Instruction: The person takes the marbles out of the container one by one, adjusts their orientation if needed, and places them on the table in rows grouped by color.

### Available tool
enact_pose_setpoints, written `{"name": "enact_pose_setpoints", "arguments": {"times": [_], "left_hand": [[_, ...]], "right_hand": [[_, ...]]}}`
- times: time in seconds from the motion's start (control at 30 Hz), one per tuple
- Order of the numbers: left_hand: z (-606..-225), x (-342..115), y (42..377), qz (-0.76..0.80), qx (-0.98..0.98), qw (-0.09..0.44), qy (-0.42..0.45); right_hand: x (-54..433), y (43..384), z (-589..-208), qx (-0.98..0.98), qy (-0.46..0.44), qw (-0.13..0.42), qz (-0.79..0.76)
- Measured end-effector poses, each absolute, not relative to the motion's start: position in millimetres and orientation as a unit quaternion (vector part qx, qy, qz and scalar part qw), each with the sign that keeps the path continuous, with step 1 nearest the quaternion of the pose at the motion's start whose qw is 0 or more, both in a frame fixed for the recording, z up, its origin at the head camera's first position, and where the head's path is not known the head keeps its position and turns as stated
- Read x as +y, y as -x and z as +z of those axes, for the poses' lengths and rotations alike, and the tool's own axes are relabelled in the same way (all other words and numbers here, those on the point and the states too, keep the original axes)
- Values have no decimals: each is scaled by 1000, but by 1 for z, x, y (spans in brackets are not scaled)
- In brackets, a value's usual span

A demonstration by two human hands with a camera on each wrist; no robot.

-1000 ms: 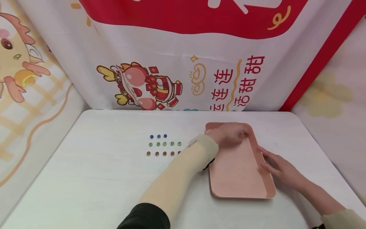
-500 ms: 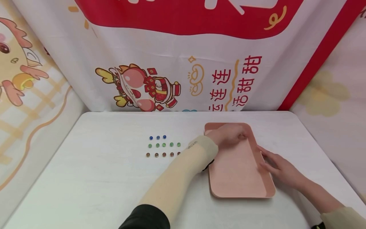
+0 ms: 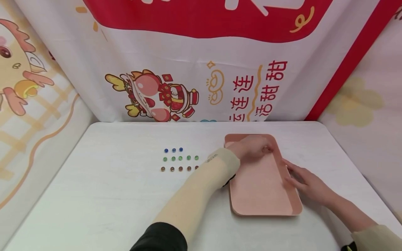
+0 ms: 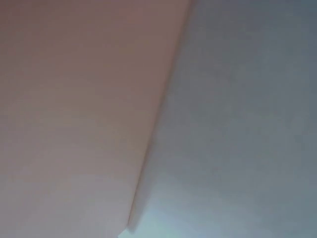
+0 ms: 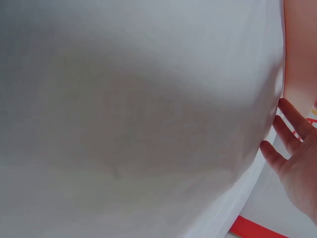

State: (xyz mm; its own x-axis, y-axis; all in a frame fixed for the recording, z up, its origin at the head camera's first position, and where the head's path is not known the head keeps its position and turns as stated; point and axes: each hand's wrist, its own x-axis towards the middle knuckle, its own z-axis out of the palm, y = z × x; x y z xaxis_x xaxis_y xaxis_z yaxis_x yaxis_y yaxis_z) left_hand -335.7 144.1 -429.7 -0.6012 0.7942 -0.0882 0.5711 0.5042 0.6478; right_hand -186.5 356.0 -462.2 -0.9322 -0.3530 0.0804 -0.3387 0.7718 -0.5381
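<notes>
A shallow pink tray lies on the white table in the head view, right of the middle. My left hand reaches across into its far end, fingers bent down close to the far right corner. Its fingertips are mostly hidden, and I cannot tell whether they hold anything. My right hand grips the tray's right wall, thumb over the rim and fingers along the outside. In the right wrist view, spread fingertips of the right hand show beside the tray. Only the tray and table appear in the left wrist view.
Left of the tray, small glass marbles lie in three rows: blue marbles at the back, green marbles in the middle, brown marbles in front. The left forearm crosses the white table. A printed cloth hangs behind.
The whole head view has shifted slightly. Both hands stay at the tray, and the marble rows have not moved.
</notes>
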Motion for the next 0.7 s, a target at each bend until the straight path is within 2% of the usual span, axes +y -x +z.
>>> {"name": "enact_pose_setpoints", "arguments": {"times": [0.17,0.37,0.57,0.63,0.7], "left_hand": [[-431,145,338,279,827,170,-458],[-427,134,326,354,847,225,-326],[-428,131,328,336,832,200,-394],[-426,130,327,338,832,207,-389],[-422,128,324,358,834,236,-348]], "right_hand": [[357,187,-462,940,183,15,-287],[355,186,-460,942,172,25,-288],[355,186,-460,945,167,23,-281],[356,186,-462,944,176,8,-280],[357,185,-465,942,185,-8,-281]]}}
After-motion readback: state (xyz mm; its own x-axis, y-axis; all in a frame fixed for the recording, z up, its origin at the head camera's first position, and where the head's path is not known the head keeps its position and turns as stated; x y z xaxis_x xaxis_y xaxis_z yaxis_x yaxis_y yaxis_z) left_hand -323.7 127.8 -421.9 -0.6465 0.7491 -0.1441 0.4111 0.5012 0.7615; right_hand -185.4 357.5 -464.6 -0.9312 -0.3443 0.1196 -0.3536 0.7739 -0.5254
